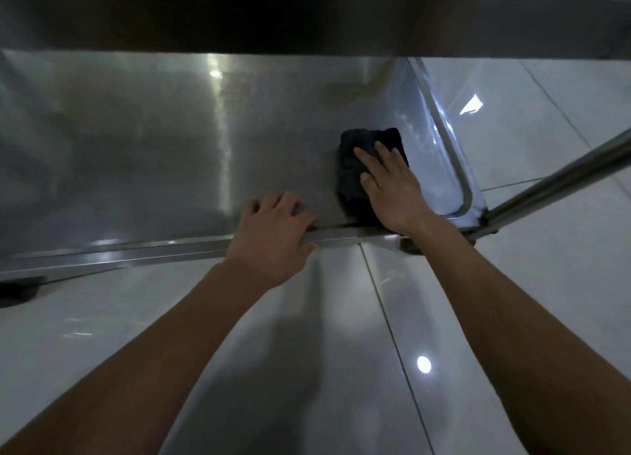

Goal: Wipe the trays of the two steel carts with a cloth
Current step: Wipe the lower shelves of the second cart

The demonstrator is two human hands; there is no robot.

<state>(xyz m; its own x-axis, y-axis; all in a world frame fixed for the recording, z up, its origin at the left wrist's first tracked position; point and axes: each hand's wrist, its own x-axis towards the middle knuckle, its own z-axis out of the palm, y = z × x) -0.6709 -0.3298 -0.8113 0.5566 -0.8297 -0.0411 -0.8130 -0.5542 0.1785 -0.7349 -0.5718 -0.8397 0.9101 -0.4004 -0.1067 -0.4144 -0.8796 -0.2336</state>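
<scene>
With my right hand [392, 188] pressing flat-fingered on the dark cloth [358, 168] at the lower tray's [153, 130] near right corner and my left hand [273, 229] curled over its front rim [136, 246], I should probably sweep leftward in overlapping passes.

Tray [143, 140] open to left; upper shelf [307, 21] overhead, rail [447, 140] blocks right.

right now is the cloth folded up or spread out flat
Folded. The dark cloth sits as a thick, compact wad under the right hand on the steel tray, not spread out.
</scene>
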